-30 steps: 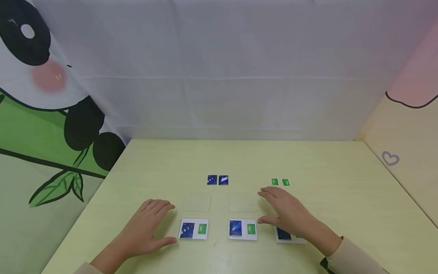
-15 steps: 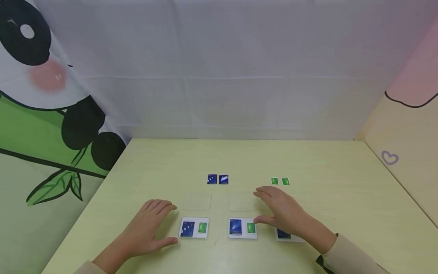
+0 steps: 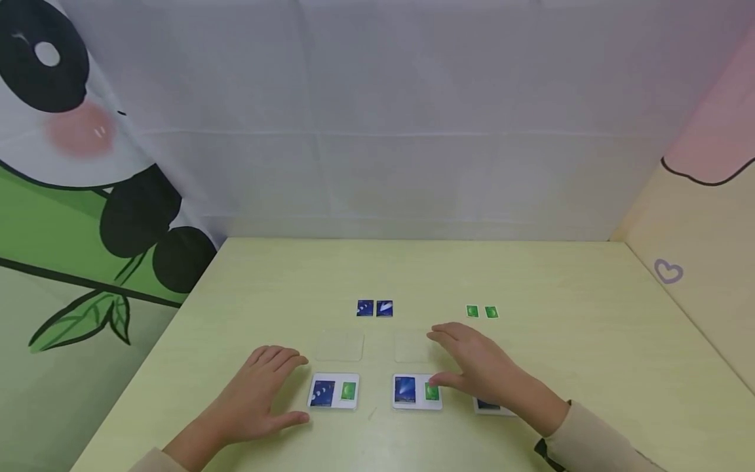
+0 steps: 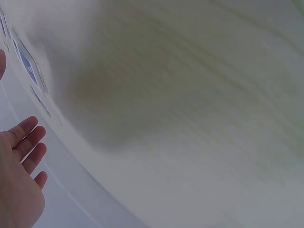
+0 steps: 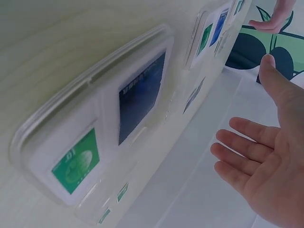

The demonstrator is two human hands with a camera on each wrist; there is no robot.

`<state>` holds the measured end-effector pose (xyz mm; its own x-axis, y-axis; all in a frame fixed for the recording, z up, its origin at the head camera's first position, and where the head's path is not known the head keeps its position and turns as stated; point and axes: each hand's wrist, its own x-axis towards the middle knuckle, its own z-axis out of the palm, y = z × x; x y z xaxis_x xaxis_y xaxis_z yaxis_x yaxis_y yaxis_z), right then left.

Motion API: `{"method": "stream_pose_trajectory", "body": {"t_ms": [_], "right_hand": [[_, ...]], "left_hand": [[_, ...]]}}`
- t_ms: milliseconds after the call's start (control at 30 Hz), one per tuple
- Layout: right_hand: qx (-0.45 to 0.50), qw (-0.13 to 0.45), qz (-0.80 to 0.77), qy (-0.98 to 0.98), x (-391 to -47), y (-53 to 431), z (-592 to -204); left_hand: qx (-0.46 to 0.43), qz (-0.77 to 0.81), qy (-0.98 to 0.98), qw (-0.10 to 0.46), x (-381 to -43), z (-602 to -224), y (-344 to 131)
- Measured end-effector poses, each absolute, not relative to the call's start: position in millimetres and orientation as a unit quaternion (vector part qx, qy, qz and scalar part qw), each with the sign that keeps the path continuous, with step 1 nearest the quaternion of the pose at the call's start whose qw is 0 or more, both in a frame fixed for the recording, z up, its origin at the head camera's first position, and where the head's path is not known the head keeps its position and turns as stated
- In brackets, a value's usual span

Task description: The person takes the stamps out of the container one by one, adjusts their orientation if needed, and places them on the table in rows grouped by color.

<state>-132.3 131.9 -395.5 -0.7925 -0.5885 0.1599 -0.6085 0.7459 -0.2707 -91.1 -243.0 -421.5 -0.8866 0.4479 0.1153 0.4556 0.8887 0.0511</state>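
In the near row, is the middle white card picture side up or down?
Picture side up: the white card shows a blue picture and a green picture in the head view.

The right hand (image 3: 472, 359) has moved left, its thumb (image 3: 446, 379) overlapping the middle card (image 3: 416, 400) in head view.

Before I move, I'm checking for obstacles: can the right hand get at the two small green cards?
Probably yes: the right hand is open and holds nothing, and the small green cards lie uncovered on the table just beyond it, with nothing visible in between.
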Motion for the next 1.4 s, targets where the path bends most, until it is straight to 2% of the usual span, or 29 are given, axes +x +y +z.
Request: {"method": "stream_pose_trajectory", "body": {"t_ms": [367, 833, 1400], "right_hand": [[0.329, 0.006, 0.157, -0.931, -129.6, 118.0, -396.6], [0.32, -0.027, 0.156, -0.934, -127.3, 107.2, -395.7], [0.345, -0.002, 0.143, -0.928, -126.6, 97.9, -396.9]], "left_hand": [[-0.23, -0.05, -0.972, 0.013, -90.3, -425.3, -239.0], [-0.239, -0.054, -0.97, 0.0, -94.2, -430.4, -238.8], [-0.243, -0.058, -0.968, -0.004, -96.2, -433.0, -239.4]]}}
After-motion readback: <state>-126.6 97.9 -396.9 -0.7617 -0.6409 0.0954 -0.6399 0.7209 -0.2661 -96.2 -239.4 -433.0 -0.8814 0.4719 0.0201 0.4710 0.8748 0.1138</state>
